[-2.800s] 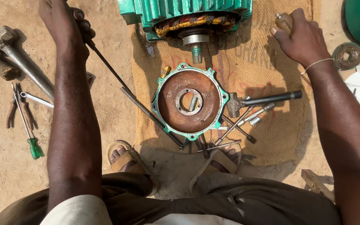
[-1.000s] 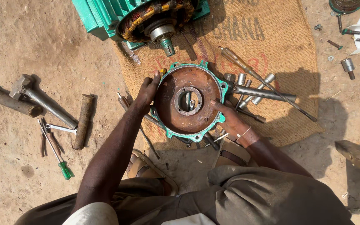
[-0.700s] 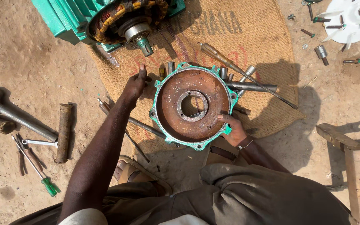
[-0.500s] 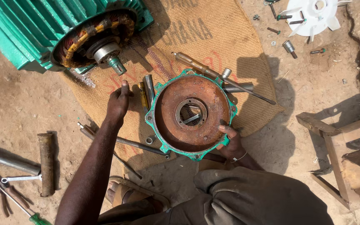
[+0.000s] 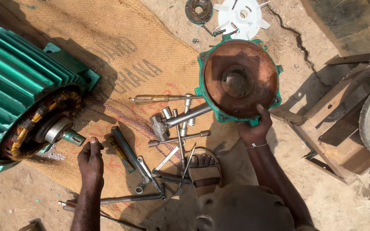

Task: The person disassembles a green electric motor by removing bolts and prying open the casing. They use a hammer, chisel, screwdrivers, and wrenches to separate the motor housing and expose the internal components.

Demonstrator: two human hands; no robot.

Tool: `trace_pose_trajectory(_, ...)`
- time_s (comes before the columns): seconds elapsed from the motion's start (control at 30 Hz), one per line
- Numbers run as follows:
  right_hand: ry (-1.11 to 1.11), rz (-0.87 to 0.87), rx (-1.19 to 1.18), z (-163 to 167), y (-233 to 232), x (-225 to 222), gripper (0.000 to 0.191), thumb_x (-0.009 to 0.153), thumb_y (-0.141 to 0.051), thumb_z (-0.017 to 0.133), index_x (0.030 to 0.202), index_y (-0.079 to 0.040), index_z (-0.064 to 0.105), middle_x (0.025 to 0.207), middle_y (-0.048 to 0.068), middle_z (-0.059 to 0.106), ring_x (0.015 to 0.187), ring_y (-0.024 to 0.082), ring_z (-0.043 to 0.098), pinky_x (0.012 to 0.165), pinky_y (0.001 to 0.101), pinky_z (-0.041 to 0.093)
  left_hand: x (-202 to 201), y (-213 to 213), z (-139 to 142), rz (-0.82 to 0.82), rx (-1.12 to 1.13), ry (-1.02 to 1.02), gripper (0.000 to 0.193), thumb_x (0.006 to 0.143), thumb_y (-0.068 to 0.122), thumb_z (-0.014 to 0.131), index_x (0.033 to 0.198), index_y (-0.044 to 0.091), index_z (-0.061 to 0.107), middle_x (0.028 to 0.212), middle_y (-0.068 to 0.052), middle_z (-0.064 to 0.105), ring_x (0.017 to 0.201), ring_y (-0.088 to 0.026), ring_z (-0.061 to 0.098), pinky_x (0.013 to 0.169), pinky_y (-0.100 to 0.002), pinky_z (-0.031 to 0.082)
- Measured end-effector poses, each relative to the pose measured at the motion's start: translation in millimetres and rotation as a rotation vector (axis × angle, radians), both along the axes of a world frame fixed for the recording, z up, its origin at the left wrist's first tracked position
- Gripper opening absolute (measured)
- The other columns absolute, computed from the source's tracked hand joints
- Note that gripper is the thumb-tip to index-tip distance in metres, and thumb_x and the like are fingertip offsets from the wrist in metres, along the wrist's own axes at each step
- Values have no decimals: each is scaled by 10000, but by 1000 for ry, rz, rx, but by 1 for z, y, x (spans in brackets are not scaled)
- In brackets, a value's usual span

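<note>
My right hand [image 5: 255, 127] grips the near rim of a round rusty end cover with a green edge [image 5: 237, 80], held off the ground to the right of the sacking. My left hand [image 5: 90, 160] hovers empty over the sack, fingers loosely apart, just right of the shaft [image 5: 67, 136] of a green finned electric motor [image 5: 20, 92] lying at the left. Between the hands lie a hammer [image 5: 172, 120], a screwdriver [image 5: 161, 99] and several spanners and rods [image 5: 144, 171].
A jute sack [image 5: 120, 64] covers the dirt ground. A white plastic fan [image 5: 240, 17] and a dark ring [image 5: 198, 9] lie at the top. Wooden frame pieces [image 5: 335, 128] stand at right. My sandalled foot [image 5: 203, 169] rests near the tools.
My right hand has carried the end cover off the sack to the right and my left hand has let go of it. The view has swung right, so the motor sits further left.
</note>
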State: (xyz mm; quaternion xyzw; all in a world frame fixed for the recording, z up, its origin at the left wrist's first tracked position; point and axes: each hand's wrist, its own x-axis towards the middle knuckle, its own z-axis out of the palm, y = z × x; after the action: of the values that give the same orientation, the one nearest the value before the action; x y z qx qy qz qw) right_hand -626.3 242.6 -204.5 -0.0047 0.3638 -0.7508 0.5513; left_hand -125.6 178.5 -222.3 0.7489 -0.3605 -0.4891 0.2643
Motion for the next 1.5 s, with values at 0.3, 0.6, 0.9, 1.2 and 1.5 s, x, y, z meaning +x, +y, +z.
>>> trace_pose_trajectory(0.3, 150, -377, -17, -32, -45, -100, 744, 764, -351, 774, 1416, -71, 552, 1408, 119, 636, 1331, 331, 615, 1202, 540, 527, -10, -5, -10, 19, -60, 67, 529, 1072, 550, 554, 919, 48, 618, 804, -34, 566, 791, -164, 510, 727, -365, 443)
trace_pose_trajectory(0.6, -14, -552, 131, -73, -53, -128, 751, 690, -269, 765, 1375, -55, 541, 1405, 139, 588, 1304, 371, 622, 1145, 569, 556, -22, -8, -9, -55, -57, 44, 502, 1072, 560, 500, 958, 90, 634, 924, -53, 614, 898, -171, 548, 795, -377, 490)
trace_pose_trajectory(0.9, 377, 71, 321, -58, -32, -128, 811, 950, -650, 517, 1492, -54, 424, 1313, 220, 662, 1198, 335, 722, 1017, 439, 595, -37, -6, -11, -153, -113, 147, 510, 1149, 519, 479, 972, 64, 629, 866, -53, 553, 836, -167, 502, 761, -357, 434)
trace_pose_trajectory(1.2, 645, 353, 619, -46, -13, -119, 462, 1022, -509, 638, 1297, -173, 479, 911, 147, 705, 697, 262, 689, 624, 376, 566, -65, 1, 14, -403, -28, 37, 658, 1041, 610, 372, 1087, 46, 707, 1005, -184, 744, 1008, -294, 699, 909, -456, 545)
trace_pose_trajectory(1.5, 1946, 619, 42, 15, -46, 79, 358, 925, -153, 804, 1227, -28, 657, 1047, 140, 642, 921, 236, 619, 813, 394, 528, -39, 31, 7, -794, 67, -170, 625, 1024, 636, 447, 1204, 73, 651, 1081, -191, 733, 1094, -316, 714, 987, -511, 557)
